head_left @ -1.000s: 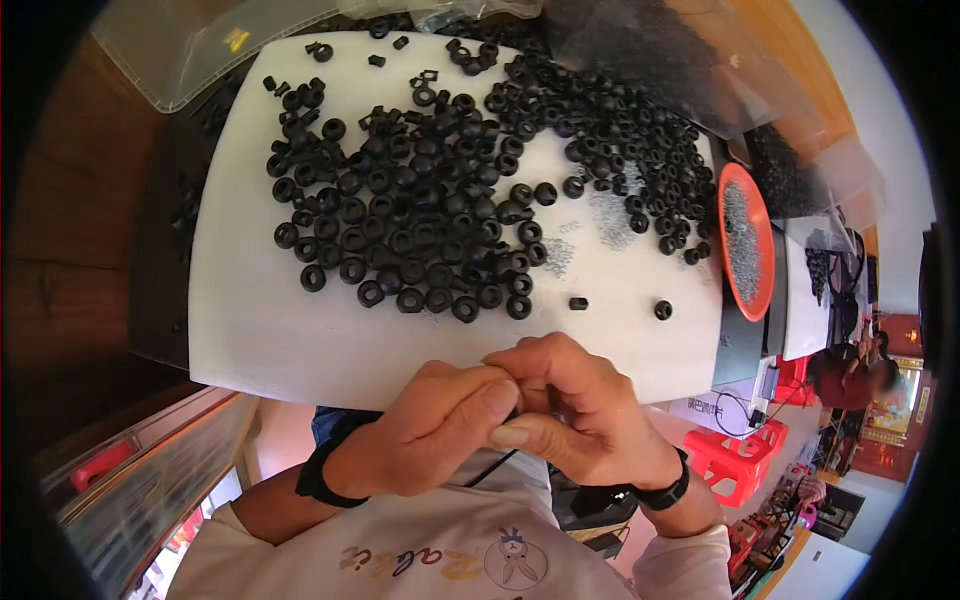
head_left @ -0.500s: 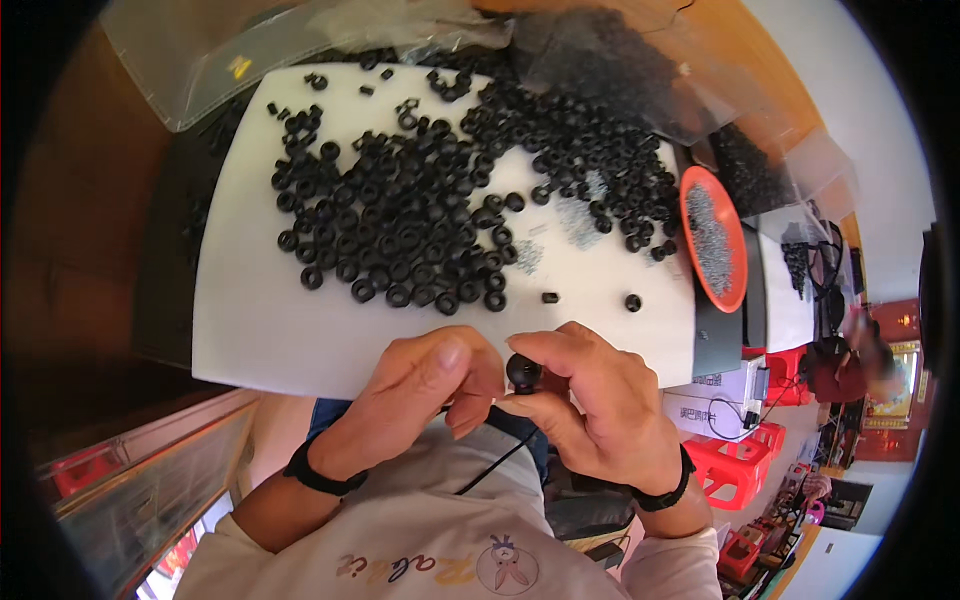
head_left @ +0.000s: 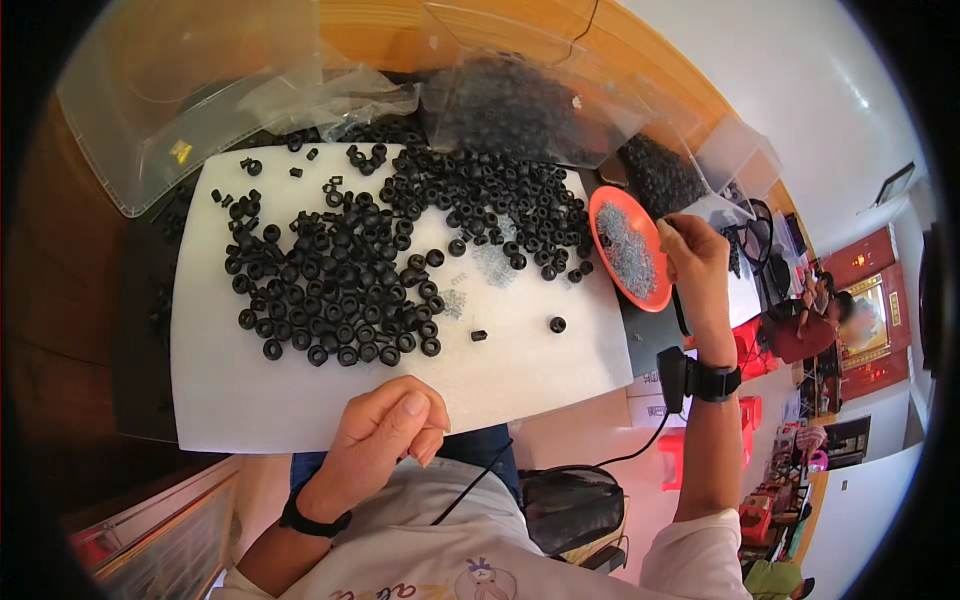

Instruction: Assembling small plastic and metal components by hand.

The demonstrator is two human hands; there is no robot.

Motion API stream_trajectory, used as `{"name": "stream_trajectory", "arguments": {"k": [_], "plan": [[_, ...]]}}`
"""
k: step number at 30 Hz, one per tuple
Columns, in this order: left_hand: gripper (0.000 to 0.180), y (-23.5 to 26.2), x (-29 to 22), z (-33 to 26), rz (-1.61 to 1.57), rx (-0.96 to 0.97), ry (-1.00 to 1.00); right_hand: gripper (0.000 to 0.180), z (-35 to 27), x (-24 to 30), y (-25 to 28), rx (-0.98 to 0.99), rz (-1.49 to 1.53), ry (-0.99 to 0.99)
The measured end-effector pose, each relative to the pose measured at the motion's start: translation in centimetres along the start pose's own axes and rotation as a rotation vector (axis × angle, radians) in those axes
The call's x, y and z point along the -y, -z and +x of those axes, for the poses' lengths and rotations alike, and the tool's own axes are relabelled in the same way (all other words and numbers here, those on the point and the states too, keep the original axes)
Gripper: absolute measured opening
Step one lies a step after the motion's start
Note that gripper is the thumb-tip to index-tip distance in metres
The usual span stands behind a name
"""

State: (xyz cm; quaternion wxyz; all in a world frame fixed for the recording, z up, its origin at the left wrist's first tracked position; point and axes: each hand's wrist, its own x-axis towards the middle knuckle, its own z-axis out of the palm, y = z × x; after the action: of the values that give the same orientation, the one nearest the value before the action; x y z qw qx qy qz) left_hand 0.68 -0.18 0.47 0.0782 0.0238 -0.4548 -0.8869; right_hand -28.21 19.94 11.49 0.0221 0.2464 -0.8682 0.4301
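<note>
My left hand (head_left: 392, 425) is curled closed in front of the white foam sheet (head_left: 270, 400), thumb over its fingers; whatever lies inside is hidden. Stretched out to the right, my right hand (head_left: 698, 262) hangs beside the right rim of an orange plate (head_left: 652, 296), its fingers bent together. Whether anything is between them I cannot make out. The plate holds a heap of small silvery metal pieces (head_left: 627, 255), perhaps springs. A large pile of round black plastic parts (head_left: 315, 280) covers the left of the sheet.
More small black parts (head_left: 500, 200) spread across the far side. Loose metal pieces (head_left: 493, 265) lie mid-sheet. Clear plastic bins (head_left: 520, 115) stand behind, and another heap of black parts (head_left: 660, 172) is beyond the plate. People (head_left: 800, 325) are in the background right.
My right hand has swung from beside the left hand out to the plate's right side. The round black part it pinched no longer shows. My left hand stays curled; the whole view has shifted.
</note>
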Motion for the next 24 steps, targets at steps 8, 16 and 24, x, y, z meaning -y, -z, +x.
{"name": "stream_trajectory", "arguments": {"k": [8,16,24], "plan": [[0.03,-0.1,-0.5,-0.1,0.081,-0.027,0.032,0.027,4.9,6.4,-0.7,0.202,0.005,0.089],[0.03,-0.7,-0.5,-0.1,0.105,-0.052,0.037,0.056,10.4,8.7,-1.8,0.176,0.288,0.313],[0.031,-0.3,-0.4,0.1,0.169,-0.032,0.023,0.021,2.6,4.4,-7.5,0.666,-0.209,0.316]]}}
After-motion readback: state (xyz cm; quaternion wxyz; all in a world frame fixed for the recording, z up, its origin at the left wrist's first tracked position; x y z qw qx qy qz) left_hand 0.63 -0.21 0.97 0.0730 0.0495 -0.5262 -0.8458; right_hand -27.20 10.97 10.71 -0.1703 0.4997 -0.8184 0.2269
